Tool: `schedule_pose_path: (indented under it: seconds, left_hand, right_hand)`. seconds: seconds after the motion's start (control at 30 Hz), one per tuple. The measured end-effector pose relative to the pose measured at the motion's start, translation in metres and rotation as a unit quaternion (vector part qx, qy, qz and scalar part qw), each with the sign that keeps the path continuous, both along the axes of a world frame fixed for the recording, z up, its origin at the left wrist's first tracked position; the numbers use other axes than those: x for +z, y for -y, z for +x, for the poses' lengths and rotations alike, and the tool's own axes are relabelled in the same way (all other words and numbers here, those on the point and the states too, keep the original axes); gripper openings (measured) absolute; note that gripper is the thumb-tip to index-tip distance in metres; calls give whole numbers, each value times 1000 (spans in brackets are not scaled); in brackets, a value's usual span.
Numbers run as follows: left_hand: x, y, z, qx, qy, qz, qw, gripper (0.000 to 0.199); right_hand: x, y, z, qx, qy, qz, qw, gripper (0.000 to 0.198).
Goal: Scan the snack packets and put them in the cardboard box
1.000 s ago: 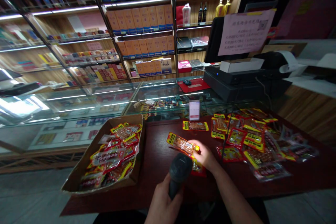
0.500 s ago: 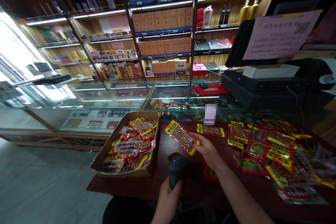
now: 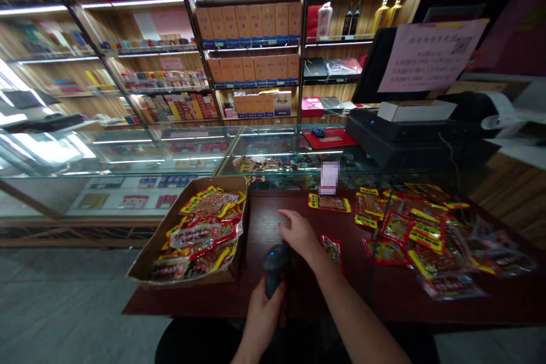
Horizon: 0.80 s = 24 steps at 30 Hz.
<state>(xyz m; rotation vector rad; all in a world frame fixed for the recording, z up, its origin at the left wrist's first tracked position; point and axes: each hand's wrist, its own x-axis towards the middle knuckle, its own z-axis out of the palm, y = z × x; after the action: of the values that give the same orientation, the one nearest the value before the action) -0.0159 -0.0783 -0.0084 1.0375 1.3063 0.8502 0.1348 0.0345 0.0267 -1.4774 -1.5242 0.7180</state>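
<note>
Gripping tight, the left hand (image 3: 261, 318) holds a black scanner (image 3: 273, 264) near the front edge of the dark worktop (image 3: 298, 290). The right hand (image 3: 298, 233) is loose and open with nothing in it, just past the scanner. A cardboard box (image 3: 145, 256) on the left is full of red and yellow snack packs (image 3: 200, 233). Many more packs (image 3: 418, 227) lie spread out on the right, one (image 3: 331, 247) just beside the right hand. I think a good part is done, with lots left.
</note>
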Motion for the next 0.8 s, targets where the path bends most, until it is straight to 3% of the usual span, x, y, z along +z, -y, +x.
schedule_pose_path:
  seconds: [0.1,0.2,0.3,0.43,0.57,0.63,0.73,0.8]
  left_hand:
    - [-2,0,1,-13,1,7,1000,42]
    - [-5,0,2,-16,1,4,1000,42]
    - [-6,0,2,-9,0,1,1000,43]
    - [2,1,2,-12,-1,5,1000,44]
    - [7,2,3,-17,7,18,1000,48]
    - [7,2,3,-21,6,20,1000,49]
    - [4,1,3,-25,3,19,1000,48]
    - [3,0,3,-25,7,12,1000,49]
  right_hand:
    - [-14,43,77,-63,183,-92,977,57]
    - [-19,68,125,-3,272,-194,943,94]
    - [-14,72,135,54,305,-236,921,109]
    - [-5,63,125,56,323,-227,917,92]
    - [-10,56,120,23,275,-154,949,55]
    - [-19,54,115,-5,212,-102,972,47]
    - [-39,52,101,-66,40,-51,996,49]
    - [-54,50,90,-118,-86,-35,989,47]
